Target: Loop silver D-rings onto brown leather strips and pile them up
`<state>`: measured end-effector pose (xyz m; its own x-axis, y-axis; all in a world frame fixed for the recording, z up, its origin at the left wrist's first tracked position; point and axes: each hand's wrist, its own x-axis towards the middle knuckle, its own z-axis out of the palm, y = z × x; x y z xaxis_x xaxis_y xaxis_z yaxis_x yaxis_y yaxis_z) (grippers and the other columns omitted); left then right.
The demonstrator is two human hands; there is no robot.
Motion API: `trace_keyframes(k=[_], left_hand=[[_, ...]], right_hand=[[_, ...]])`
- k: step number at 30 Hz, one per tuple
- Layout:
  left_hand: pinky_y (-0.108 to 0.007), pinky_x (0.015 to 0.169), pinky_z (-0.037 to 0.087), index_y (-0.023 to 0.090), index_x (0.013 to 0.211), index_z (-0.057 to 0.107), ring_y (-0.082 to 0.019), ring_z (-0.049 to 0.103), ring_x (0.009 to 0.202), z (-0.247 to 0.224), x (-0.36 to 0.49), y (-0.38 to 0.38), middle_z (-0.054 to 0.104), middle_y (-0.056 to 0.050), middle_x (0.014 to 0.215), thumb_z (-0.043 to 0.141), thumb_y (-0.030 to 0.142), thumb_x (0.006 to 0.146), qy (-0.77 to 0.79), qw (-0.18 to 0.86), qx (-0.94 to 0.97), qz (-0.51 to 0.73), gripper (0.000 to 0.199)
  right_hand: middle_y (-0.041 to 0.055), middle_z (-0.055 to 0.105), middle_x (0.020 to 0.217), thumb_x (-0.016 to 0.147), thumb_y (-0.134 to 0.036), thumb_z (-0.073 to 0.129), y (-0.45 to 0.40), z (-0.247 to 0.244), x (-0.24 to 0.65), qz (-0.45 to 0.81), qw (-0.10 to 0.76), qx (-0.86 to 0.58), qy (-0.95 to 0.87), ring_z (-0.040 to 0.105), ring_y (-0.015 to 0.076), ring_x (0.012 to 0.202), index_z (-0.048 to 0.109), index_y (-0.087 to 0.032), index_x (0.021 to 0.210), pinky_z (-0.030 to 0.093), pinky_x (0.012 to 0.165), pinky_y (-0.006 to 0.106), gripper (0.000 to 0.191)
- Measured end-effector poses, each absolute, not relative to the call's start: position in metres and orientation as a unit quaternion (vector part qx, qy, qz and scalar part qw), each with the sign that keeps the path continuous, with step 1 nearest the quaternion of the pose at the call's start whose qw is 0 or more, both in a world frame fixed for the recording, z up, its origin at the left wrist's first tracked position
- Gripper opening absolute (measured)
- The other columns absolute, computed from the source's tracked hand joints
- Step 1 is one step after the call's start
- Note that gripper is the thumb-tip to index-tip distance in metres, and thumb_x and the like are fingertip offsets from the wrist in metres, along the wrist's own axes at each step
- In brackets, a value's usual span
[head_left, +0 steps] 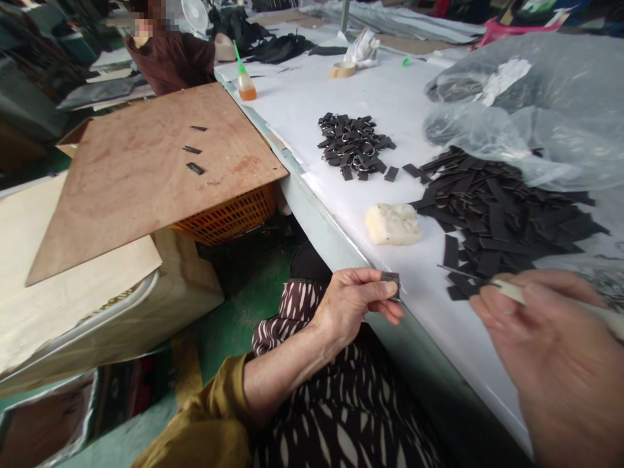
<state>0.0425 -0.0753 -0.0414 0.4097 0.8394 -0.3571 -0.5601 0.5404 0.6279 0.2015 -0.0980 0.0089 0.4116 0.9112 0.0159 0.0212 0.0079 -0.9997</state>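
Note:
My left hand (348,299) pinches a small dark strip piece (391,281) between thumb and fingers, just over the table's front edge. My right hand (556,338), blurred and close to the camera, is closed around a thin pointed tool (509,290) with a pale handle, its tip aimed left toward the strip piece but apart from it. A heap of flat dark strips (502,214) lies beyond my right hand. Left of that heap sits a worn cream foam block (394,224). Farther back is a pile of short dark tabs with metal rings (353,146).
A wooden board (146,175) with a few dark pieces lies left, over an orange basket (229,214). A green-tipped bottle (246,84), a tape roll (342,69) and a clear plastic bag (536,117) rest on the white table (297,110). Another person (170,58) sits behind.

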Motion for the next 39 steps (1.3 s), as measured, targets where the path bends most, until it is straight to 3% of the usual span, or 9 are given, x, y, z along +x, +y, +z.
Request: trace_keyframes(k=[4,6,9,15,22,29,39], left_hand=[[-0.025,0.052,0.047,0.009,0.063,0.061,-0.013,0.058,0.044,-0.042,0.044,-0.076,0.062,-0.005,0.051,0.075,0.029,0.059,0.321,0.822,0.204,0.424,0.025],[-0.024,0.052,0.047,0.009,0.064,0.061,-0.013,0.058,0.044,-0.043,0.045,-0.077,0.062,-0.005,0.051,0.076,0.031,0.059,0.318,0.824,0.201,0.424,0.027],[-0.025,0.053,0.047,0.009,0.064,0.061,-0.013,0.058,0.045,-0.045,0.046,-0.078,0.062,-0.005,0.052,0.075,0.031,0.06,0.309,0.825,0.202,0.428,0.027],[-0.025,0.056,0.048,0.009,0.065,0.062,-0.012,0.057,0.047,-0.043,0.045,-0.081,0.062,-0.005,0.053,0.072,0.031,0.063,0.321,0.807,0.228,0.441,0.025],[-0.024,0.055,0.047,0.011,0.069,0.059,-0.011,0.055,0.048,-0.031,0.046,-0.084,0.057,0.0,0.052,0.067,0.025,0.067,0.373,0.754,0.287,0.459,0.016],[-0.023,0.049,0.045,0.017,0.07,0.046,-0.011,0.054,0.047,-0.03,0.048,-0.086,0.053,0.004,0.051,0.072,0.024,0.061,0.37,0.739,0.286,0.485,0.028],[-0.025,0.053,0.047,0.01,0.068,0.062,-0.012,0.056,0.05,-0.026,0.048,-0.089,0.058,-0.002,0.054,0.068,0.026,0.065,0.398,0.741,0.273,0.467,0.017]], right_hand=[[0.0003,0.049,0.064,0.078,-0.016,0.056,-0.104,0.01,0.194,0.389,0.603,-0.601,-0.351,0.049,0.0111,0.058,0.058,-0.024,0.074,0.039,0.055,0.027,0.01],[0.0018,0.057,0.069,0.076,-0.022,0.064,-0.107,0.004,0.189,0.366,0.581,-0.629,-0.364,0.055,0.0143,0.063,0.061,-0.025,0.081,0.039,0.052,0.028,0.006],[0.001,0.061,0.069,0.077,-0.033,0.066,-0.109,-0.004,0.182,0.285,0.512,-0.679,-0.443,0.052,0.0135,0.055,0.062,-0.026,0.09,0.039,0.049,0.029,0.016],[0.0005,0.064,0.088,0.079,-0.033,0.064,-0.108,-0.01,0.172,0.195,0.422,-0.632,-0.62,0.058,0.0142,0.072,0.059,-0.027,0.089,0.046,0.064,0.026,0.013],[0.0024,0.062,0.091,0.081,-0.032,0.061,-0.111,-0.008,0.164,0.199,0.431,-0.625,-0.62,0.057,0.0152,0.07,0.054,-0.026,0.09,0.047,0.062,0.028,0.013],[0.002,0.061,0.091,0.078,-0.031,0.064,-0.112,-0.004,0.17,0.246,0.439,-0.64,-0.581,0.058,0.0164,0.077,0.057,-0.025,0.087,0.048,0.063,0.027,0.012],[0.0016,0.06,0.091,0.078,-0.031,0.064,-0.117,-0.005,0.171,0.223,0.444,-0.637,-0.589,0.056,0.015,0.074,0.054,-0.025,0.085,0.046,0.061,0.026,0.013]])
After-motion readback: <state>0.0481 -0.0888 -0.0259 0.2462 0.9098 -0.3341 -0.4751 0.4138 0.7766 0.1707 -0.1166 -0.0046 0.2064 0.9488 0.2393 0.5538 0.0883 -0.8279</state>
